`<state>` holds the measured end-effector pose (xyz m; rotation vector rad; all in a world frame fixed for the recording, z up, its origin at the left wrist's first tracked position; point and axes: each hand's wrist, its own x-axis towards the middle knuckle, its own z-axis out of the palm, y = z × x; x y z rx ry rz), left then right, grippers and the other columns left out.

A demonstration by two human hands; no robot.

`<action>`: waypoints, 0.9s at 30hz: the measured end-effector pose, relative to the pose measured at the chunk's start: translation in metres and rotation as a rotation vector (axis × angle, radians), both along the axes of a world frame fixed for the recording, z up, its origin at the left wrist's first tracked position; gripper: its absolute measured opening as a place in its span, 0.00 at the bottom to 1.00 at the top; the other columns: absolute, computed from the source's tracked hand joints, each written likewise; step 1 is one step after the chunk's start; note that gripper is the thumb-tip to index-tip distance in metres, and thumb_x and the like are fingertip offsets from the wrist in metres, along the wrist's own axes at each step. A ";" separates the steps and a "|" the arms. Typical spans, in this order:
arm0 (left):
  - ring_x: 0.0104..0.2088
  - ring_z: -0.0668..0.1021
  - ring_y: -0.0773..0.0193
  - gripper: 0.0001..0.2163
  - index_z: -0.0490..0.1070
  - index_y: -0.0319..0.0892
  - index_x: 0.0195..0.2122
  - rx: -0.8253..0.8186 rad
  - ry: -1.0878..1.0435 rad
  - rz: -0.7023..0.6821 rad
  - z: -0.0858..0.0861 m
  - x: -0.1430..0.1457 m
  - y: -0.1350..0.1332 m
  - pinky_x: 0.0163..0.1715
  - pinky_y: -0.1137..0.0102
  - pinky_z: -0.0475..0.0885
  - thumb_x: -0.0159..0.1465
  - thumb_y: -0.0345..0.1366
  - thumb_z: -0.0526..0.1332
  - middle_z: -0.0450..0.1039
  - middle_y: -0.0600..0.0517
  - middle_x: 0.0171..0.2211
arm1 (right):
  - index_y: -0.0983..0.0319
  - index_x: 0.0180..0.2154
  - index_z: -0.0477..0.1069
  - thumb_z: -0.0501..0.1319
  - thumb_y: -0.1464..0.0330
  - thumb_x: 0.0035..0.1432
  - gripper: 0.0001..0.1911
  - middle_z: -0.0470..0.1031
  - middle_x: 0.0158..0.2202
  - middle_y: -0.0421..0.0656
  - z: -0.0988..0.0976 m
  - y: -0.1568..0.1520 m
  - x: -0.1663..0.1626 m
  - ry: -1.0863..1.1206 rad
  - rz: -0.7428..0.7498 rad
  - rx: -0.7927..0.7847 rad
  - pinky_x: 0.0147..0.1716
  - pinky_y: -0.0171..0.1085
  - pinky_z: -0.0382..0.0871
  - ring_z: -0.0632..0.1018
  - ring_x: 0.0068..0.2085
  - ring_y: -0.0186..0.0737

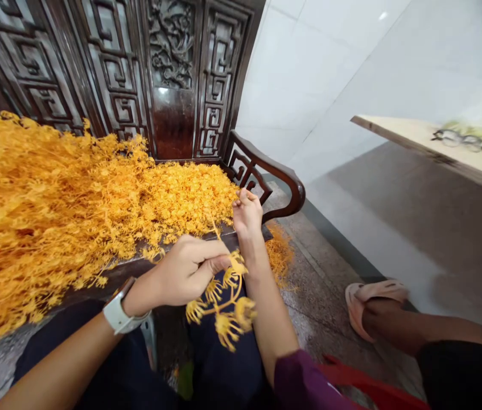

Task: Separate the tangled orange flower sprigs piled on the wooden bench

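My left hand (189, 270), a pale-strapped watch at its wrist, pinches a yellow-orange artificial flower sprig (227, 299). Several spidery heads hang below the fingers, and the bare stem sticks up above them. Above the bench's right end is my right hand (248, 212), fingers curled together; whatever they hold, if anything, is hidden. Just left of it lies a heap of loose yellow flower heads (193, 191) on the seat. A larger pile of orange stemmed sprigs (44, 205) covers the bench farther left.
The dark carved wooden bench (175, 125) has a curved armrest (283, 176) close to my right hand. Orange bits (279, 253) lie on the floor below. At right, glasses (458, 138) rest on a board (407, 134); another person's sandalled foot (377, 302) is beneath.
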<state>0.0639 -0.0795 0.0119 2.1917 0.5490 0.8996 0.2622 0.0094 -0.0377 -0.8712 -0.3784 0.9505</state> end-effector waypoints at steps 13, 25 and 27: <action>0.20 0.57 0.67 0.14 0.76 0.40 0.35 -0.257 -0.321 0.714 -0.039 -0.026 0.088 0.21 0.71 0.52 0.70 0.45 0.59 0.52 0.58 0.20 | 0.59 0.37 0.73 0.64 0.41 0.58 0.27 0.73 0.27 0.41 0.103 0.083 0.003 -0.484 0.618 0.244 0.25 0.34 0.72 0.73 0.27 0.34; 0.21 0.61 0.66 0.17 0.76 0.41 0.49 -0.148 -0.349 0.682 -0.042 -0.022 0.085 0.22 0.70 0.55 0.73 0.48 0.57 0.60 0.57 0.21 | 0.60 0.35 0.76 0.66 0.50 0.63 0.19 0.76 0.29 0.40 0.063 0.012 -0.067 -0.817 0.444 0.223 0.26 0.33 0.66 0.72 0.28 0.32; 0.22 0.63 0.66 0.18 0.78 0.41 0.51 -0.048 -0.263 0.697 -0.041 -0.020 0.081 0.24 0.70 0.56 0.74 0.47 0.56 0.64 0.56 0.22 | 0.59 0.44 0.75 0.69 0.51 0.60 0.20 0.78 0.34 0.41 0.041 0.006 -0.085 -0.700 0.424 0.212 0.31 0.34 0.70 0.75 0.33 0.34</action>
